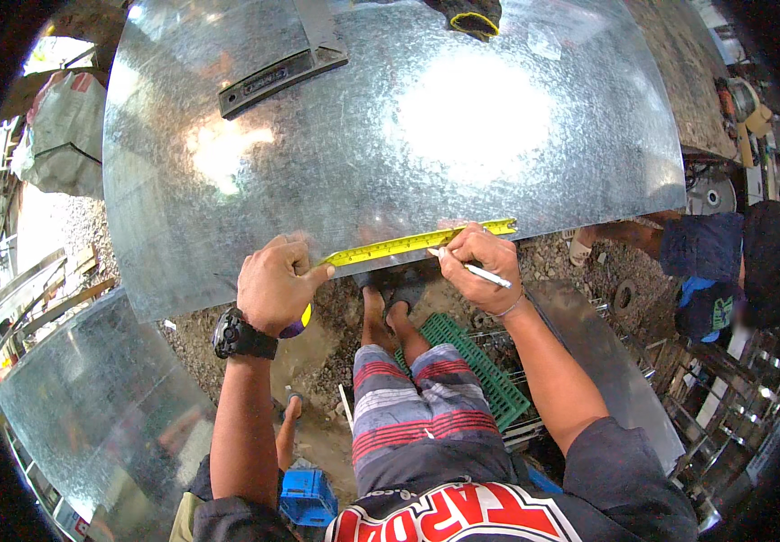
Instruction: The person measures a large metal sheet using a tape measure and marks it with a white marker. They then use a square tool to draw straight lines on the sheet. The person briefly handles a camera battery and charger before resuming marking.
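Note:
A yellow tape measure (381,250) lies drawn out along the near edge of a shiny galvanized metal sheet (317,172). My left hand (276,282) is closed around the tape's case, of which only a purple and yellow bit shows below the palm; the thumb presses on the blade. At the blade's other end, my right hand (480,267) grips a white marker pen (487,275), its tip against the tape near the sheet's edge. A dark try square (283,79) rests on the sheet farther off, toward the left.
A dark glove with a yellow cuff (476,23) lies at the sheet's far edge. Another metal sheet (105,397) leans at lower left. Below are a green plastic crate (476,370) and a blue stool (308,497). Other people stand at right and lower left.

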`<move>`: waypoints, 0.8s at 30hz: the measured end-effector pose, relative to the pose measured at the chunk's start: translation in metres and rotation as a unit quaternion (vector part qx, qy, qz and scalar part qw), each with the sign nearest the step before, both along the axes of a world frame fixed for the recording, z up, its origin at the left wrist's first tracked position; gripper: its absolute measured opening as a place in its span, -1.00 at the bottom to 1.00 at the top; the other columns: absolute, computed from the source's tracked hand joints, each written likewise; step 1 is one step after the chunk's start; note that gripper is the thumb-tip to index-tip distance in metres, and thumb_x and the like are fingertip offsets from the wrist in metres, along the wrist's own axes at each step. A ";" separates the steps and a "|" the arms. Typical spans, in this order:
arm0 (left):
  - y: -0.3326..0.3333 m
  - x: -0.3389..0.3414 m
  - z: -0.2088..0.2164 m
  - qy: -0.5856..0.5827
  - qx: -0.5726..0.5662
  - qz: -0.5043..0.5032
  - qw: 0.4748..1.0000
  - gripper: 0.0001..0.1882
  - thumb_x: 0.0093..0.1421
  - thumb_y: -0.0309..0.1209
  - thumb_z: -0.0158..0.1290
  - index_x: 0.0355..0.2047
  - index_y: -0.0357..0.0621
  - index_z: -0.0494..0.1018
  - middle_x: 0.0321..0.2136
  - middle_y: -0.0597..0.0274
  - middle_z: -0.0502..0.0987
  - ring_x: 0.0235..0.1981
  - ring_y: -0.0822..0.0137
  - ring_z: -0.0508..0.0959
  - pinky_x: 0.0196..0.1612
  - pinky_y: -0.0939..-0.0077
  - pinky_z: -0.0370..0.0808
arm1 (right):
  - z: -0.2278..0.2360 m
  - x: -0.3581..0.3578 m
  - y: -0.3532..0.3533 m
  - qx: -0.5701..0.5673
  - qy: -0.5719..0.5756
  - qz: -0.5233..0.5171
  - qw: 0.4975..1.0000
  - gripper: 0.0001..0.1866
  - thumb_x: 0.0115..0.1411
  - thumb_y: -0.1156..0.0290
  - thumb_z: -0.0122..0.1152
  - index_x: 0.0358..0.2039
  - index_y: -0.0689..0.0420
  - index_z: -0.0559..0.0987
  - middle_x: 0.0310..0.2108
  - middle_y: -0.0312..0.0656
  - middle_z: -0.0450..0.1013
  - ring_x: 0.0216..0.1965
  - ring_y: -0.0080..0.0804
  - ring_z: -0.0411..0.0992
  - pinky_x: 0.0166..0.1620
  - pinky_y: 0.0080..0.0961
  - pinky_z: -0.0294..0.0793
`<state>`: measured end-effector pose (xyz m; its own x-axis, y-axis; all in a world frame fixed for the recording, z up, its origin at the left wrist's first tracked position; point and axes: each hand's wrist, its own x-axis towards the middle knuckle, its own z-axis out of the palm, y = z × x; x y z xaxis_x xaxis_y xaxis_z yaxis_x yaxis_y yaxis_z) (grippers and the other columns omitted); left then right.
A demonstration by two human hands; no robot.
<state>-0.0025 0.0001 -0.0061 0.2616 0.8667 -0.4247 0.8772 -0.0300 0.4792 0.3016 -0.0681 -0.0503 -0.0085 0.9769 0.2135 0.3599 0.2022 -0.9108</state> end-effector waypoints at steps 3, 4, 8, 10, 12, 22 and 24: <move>-0.001 0.001 0.001 -0.001 -0.002 0.006 1.000 -0.53 0.06 -0.15 0.42 -0.59 -0.22 0.41 -0.50 0.09 0.44 -0.45 0.03 0.51 -0.34 0.13 0.42 | 0.002 -0.002 0.000 0.003 0.000 0.000 1.000 -0.72 0.10 0.64 0.41 -0.60 0.16 0.46 -0.57 -0.16 0.48 -0.54 -0.23 0.41 -0.35 -0.31 0.42; -0.001 0.001 0.001 0.000 -0.002 0.007 1.000 -0.53 0.05 -0.16 0.42 -0.60 -0.22 0.40 -0.50 0.10 0.44 -0.46 0.03 0.50 -0.35 0.14 0.42 | 0.002 -0.002 0.000 0.003 -0.001 -0.001 1.000 -0.72 0.10 0.64 0.41 -0.60 0.16 0.45 -0.57 -0.16 0.48 -0.54 -0.23 0.41 -0.34 -0.31 0.42; 0.000 0.003 0.002 0.000 -0.001 0.004 1.000 -0.52 0.05 -0.18 0.43 -0.61 -0.22 0.38 -0.51 0.11 0.43 -0.47 0.05 0.49 -0.36 0.15 0.41 | 0.000 -0.002 -0.001 0.005 -0.010 -0.002 1.000 -0.70 0.10 0.65 0.41 -0.60 0.16 0.43 -0.56 -0.16 0.47 -0.52 -0.22 0.42 -0.34 -0.31 0.42; 0.000 0.003 0.002 0.001 -0.002 0.005 1.000 -0.52 0.05 -0.17 0.43 -0.61 -0.22 0.38 -0.50 0.10 0.44 -0.46 0.03 0.50 -0.35 0.15 0.42 | -0.001 -0.002 0.000 0.009 -0.013 0.000 1.000 -0.70 0.10 0.65 0.41 -0.60 0.16 0.43 -0.57 -0.16 0.46 -0.52 -0.21 0.42 -0.34 -0.31 0.42; 0.000 0.003 0.002 0.001 0.000 0.003 1.000 -0.52 0.06 -0.16 0.42 -0.60 -0.22 0.39 -0.49 0.10 0.45 -0.45 0.02 0.52 -0.34 0.13 0.43 | 0.000 -0.002 0.000 0.014 -0.016 0.003 1.000 -0.70 0.11 0.64 0.41 -0.59 0.16 0.42 -0.57 -0.16 0.45 -0.52 -0.20 0.42 -0.35 -0.30 0.42; 0.000 0.003 0.003 0.008 -0.006 0.007 1.000 -0.55 0.06 -0.14 0.42 -0.57 -0.25 0.46 -0.47 0.06 0.47 -0.41 -0.03 0.54 -0.31 0.10 0.45 | 0.003 0.008 0.003 -0.075 0.022 0.022 0.997 -0.73 0.14 0.60 0.41 -0.60 0.19 0.48 -0.53 -0.16 0.52 -0.48 -0.36 0.49 -0.32 -0.38 0.50; 0.001 0.005 0.005 0.007 -0.005 0.004 1.000 -0.54 0.06 -0.14 0.41 -0.57 -0.24 0.44 -0.46 0.06 0.48 -0.39 -0.05 0.56 -0.29 0.08 0.46 | 0.001 0.007 0.004 -0.053 0.002 0.020 0.998 -0.72 0.14 0.61 0.41 -0.60 0.18 0.47 -0.53 -0.16 0.52 -0.48 -0.35 0.49 -0.32 -0.37 0.50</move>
<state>0.0020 0.0007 -0.0013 0.2487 0.8649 -0.4360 0.8838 -0.0184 0.4676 0.3082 -0.0644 -0.0492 -0.0478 0.9928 0.1097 0.3490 0.1195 -0.9295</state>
